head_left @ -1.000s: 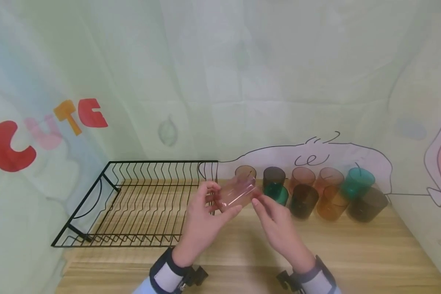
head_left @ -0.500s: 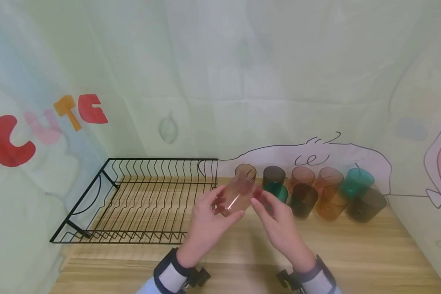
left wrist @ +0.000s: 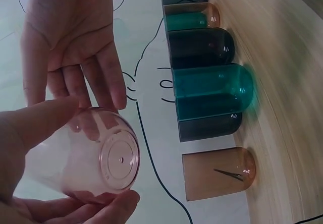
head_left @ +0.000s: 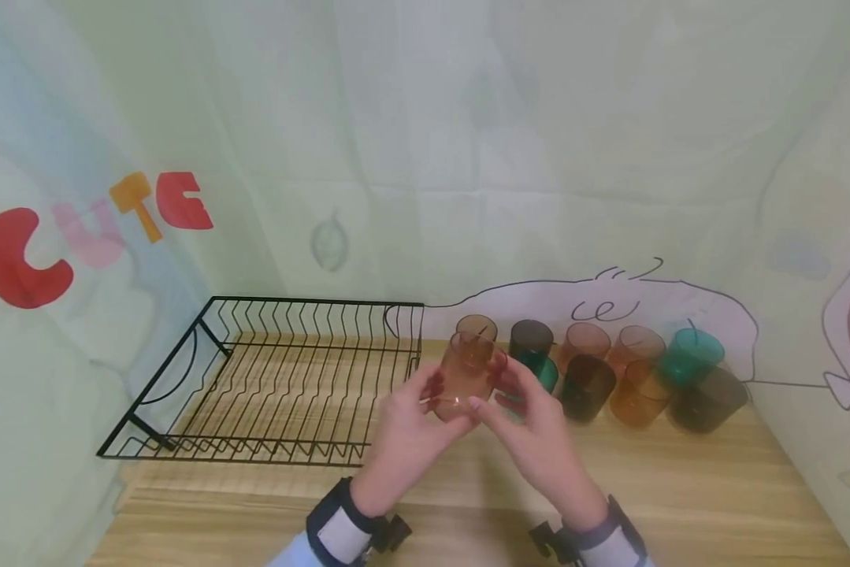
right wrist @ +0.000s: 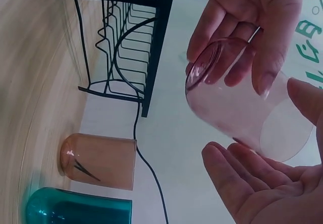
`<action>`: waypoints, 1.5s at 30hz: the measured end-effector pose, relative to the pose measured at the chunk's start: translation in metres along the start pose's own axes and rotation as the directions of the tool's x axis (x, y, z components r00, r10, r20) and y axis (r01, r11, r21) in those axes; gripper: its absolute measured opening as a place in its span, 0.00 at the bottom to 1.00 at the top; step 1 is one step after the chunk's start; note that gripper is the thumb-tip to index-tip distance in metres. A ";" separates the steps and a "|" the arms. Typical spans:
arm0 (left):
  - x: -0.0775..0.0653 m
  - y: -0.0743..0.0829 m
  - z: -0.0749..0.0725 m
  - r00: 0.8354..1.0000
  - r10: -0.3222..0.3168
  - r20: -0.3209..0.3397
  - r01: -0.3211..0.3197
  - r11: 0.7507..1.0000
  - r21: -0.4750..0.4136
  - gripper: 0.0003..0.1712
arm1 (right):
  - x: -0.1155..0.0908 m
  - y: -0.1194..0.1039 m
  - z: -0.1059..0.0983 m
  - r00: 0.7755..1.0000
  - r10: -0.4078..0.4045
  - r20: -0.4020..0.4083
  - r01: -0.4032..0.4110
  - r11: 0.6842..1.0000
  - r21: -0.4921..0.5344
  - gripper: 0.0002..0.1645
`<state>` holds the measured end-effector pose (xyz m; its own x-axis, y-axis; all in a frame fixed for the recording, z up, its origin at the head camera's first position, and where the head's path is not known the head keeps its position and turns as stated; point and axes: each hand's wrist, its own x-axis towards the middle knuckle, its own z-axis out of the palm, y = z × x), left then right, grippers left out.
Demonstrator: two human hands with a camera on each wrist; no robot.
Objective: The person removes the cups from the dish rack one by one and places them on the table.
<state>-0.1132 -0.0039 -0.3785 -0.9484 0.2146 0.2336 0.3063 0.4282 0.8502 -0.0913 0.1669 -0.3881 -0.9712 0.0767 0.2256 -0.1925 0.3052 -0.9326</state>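
A clear pink cup [head_left: 465, 376] is held up in front of me, rim upward and slightly tilted. My left hand [head_left: 412, 421] grips its side, thumb in front and fingers behind; the right wrist view shows that thumb lying along the cup [right wrist: 232, 108]. On the other side is my right hand [head_left: 538, 421], its fingers loosely extended beside the cup and its thumb near the base in the head view. Through the clear wall in the left wrist view, the round base of the cup [left wrist: 120, 158] faces down toward the table.
To the left a black wire dish rack [head_left: 318, 302] stands on the wooden table [head_left: 254, 512]. Behind and right are several tinted cups: amber [head_left: 476, 324], dark [head_left: 531, 337], pink [head_left: 586, 340], orange [head_left: 639, 400] and teal [head_left: 695, 350]. A printed curtain [head_left: 410, 142] hangs behind.
The pink cup has turned from lying almost sideways to nearly upright. My left hand has shifted slightly right, and my right thumb has come closer to the cup's base.
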 end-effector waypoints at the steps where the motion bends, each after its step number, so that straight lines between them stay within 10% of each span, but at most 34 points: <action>1: 0.000 -0.001 0.001 1.000 -0.008 0.002 0.008 1.000 0.010 0.40 | 0.000 0.000 0.002 1.000 0.008 -0.004 -0.008 1.000 0.010 0.42; 18: -0.002 -0.012 0.006 0.999 0.039 0.013 -0.040 0.991 0.125 0.43 | -0.001 -0.001 0.022 0.985 -0.054 -0.161 0.052 0.998 -0.019 0.45; 26: -0.003 -0.013 -0.008 0.998 0.035 -0.048 -0.025 0.982 0.188 0.36 | 0.010 0.038 0.037 0.966 -0.043 -0.254 0.038 0.999 -0.025 0.46; 45: -0.006 -0.023 -0.025 0.993 0.026 -0.119 0.001 0.976 0.216 0.31 | 0.039 0.091 0.069 0.982 0.043 -0.186 -0.073 0.985 -0.158 0.48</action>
<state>-0.1164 -0.0367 -0.3880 -0.9432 0.1195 0.3099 0.3162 0.6081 0.7282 -0.1567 0.1318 -0.4836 -0.9356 0.2646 0.2337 -0.0967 0.4447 -0.8904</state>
